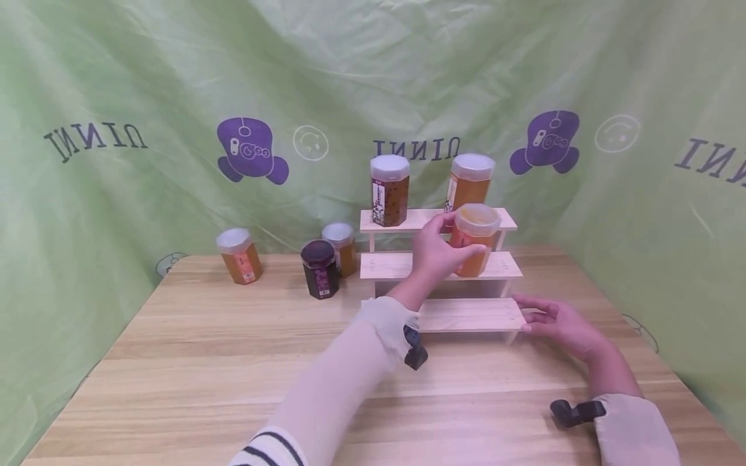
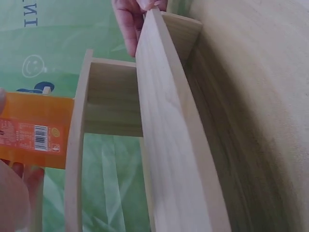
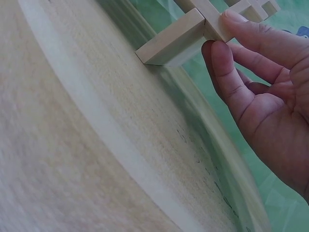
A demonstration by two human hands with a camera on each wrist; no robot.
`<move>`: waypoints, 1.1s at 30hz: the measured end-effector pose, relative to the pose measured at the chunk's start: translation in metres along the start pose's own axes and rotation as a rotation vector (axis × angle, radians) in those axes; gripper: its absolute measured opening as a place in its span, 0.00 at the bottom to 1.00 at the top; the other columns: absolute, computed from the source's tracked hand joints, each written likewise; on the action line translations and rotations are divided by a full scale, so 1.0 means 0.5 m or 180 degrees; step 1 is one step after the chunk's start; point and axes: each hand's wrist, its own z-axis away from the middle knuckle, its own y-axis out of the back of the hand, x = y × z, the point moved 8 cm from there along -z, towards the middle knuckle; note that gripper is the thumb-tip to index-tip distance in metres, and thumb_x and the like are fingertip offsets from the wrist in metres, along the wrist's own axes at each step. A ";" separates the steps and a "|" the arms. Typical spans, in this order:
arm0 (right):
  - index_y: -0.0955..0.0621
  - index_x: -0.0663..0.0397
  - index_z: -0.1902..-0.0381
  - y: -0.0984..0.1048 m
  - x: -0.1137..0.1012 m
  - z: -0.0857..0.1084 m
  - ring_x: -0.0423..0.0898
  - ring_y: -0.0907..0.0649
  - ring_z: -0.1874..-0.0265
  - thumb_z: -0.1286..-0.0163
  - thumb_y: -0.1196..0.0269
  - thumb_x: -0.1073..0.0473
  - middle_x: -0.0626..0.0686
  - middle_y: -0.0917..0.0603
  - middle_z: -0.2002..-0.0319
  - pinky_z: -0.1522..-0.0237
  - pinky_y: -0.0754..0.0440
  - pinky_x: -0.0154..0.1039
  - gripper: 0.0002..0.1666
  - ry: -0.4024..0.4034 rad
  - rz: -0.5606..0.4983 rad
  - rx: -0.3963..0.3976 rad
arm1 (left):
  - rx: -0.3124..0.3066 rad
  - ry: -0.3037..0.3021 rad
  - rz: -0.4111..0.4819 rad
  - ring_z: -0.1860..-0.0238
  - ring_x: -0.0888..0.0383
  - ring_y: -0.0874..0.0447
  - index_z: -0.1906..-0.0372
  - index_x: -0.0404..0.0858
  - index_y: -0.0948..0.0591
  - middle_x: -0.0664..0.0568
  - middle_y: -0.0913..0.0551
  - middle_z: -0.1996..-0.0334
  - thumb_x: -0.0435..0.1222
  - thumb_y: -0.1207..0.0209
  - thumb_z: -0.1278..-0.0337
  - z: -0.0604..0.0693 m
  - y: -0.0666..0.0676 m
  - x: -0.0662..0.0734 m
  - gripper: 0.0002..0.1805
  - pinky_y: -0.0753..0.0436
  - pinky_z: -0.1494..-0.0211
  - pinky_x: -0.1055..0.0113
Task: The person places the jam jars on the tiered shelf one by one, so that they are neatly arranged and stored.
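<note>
My left hand [image 1: 436, 254] grips an orange jar [image 1: 476, 223] with a whitish lid at the right part of the middle tier of a three-tier wooden shelf [image 1: 384, 265]. In the left wrist view the orange jar [image 2: 41, 128] has its base against the tier's board. My right hand [image 1: 562, 327] is at the right end of the lowest tier. Seen from the right wrist, the right hand [image 3: 265, 77] pinches that board's corner between thumb and fingers. On the top tier stand a brown speckled jar [image 1: 390, 194] and another orange jar [image 1: 471, 188], partly hidden.
Left of the shelf, on the wooden table [image 1: 204, 362], stand a dark purple jar [image 1: 320, 275], an amber jar [image 1: 345, 255] partly behind it, and an orange jar [image 1: 241, 262] farther left. A green printed curtain [image 1: 326, 77] hangs behind and along both sides.
</note>
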 end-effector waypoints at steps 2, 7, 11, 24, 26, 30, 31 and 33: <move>0.38 0.70 0.30 -0.001 0.000 -0.001 0.40 0.17 0.52 0.36 0.34 0.65 0.46 0.18 0.48 0.51 0.20 0.30 0.40 -0.0001 0.0002 -0.0014 | -0.0011 -0.0046 -0.0104 0.58 0.64 0.19 0.42 0.44 0.20 0.59 0.16 0.54 0.46 0.20 0.66 0.000 -0.001 0.004 0.38 0.20 0.60 0.76; 0.38 0.70 0.30 0.004 -0.004 0.004 0.38 0.17 0.52 0.35 0.34 0.65 0.42 0.18 0.48 0.51 0.21 0.29 0.40 -0.0010 0.0016 0.0007 | -0.0038 -0.0149 -0.0181 0.58 0.64 0.17 0.41 0.44 0.20 0.59 0.15 0.53 0.44 0.21 0.65 -0.001 -0.010 0.015 0.38 0.21 0.60 0.77; 0.37 0.69 0.30 0.006 -0.008 0.008 0.38 0.18 0.52 0.36 0.34 0.63 0.40 0.19 0.47 0.51 0.22 0.28 0.40 -0.0011 0.0092 0.0042 | -0.0082 -0.0100 -0.0153 0.56 0.64 0.17 0.41 0.43 0.20 0.57 0.15 0.54 0.44 0.21 0.63 0.001 -0.019 0.016 0.37 0.21 0.58 0.78; 0.38 0.69 0.30 -0.004 -0.005 0.001 0.39 0.17 0.51 0.35 0.34 0.64 0.51 0.18 0.46 0.50 0.21 0.29 0.40 -0.0017 -0.0002 -0.0039 | -0.0262 0.0082 0.0403 0.50 0.57 0.20 0.45 0.39 0.21 0.52 0.18 0.51 0.35 0.24 0.57 0.025 -0.001 -0.006 0.29 0.17 0.51 0.69; 0.38 0.69 0.30 -0.004 -0.004 0.001 0.39 0.17 0.51 0.35 0.34 0.63 0.51 0.18 0.46 0.50 0.22 0.29 0.40 -0.0024 -0.0008 -0.0043 | -0.0258 0.0013 0.0450 0.50 0.55 0.19 0.46 0.38 0.20 0.50 0.18 0.51 0.34 0.25 0.56 0.031 0.006 -0.006 0.28 0.18 0.53 0.72; 0.38 0.70 0.30 -0.004 -0.004 0.002 0.39 0.17 0.51 0.35 0.34 0.64 0.47 0.17 0.46 0.50 0.22 0.29 0.40 -0.0024 -0.0027 -0.0043 | -0.0243 -0.0145 0.0559 0.52 0.54 0.20 0.47 0.36 0.20 0.51 0.19 0.53 0.34 0.25 0.55 0.044 0.019 -0.004 0.26 0.17 0.54 0.72; 0.38 0.70 0.30 -0.004 -0.004 0.002 0.39 0.17 0.51 0.35 0.34 0.64 0.46 0.17 0.47 0.50 0.21 0.29 0.40 -0.0017 -0.0033 -0.0043 | -0.0241 -0.0184 0.0604 0.53 0.55 0.20 0.47 0.35 0.20 0.51 0.19 0.54 0.33 0.26 0.55 0.046 0.023 -0.002 0.26 0.17 0.53 0.69; 0.38 0.71 0.30 -0.003 -0.005 0.002 0.39 0.17 0.51 0.35 0.34 0.65 0.44 0.17 0.47 0.50 0.21 0.29 0.40 0.0005 -0.0049 -0.0045 | -0.0243 -0.0238 0.0668 0.54 0.59 0.20 0.48 0.35 0.20 0.54 0.20 0.56 0.32 0.26 0.54 0.052 0.031 0.000 0.25 0.16 0.51 0.63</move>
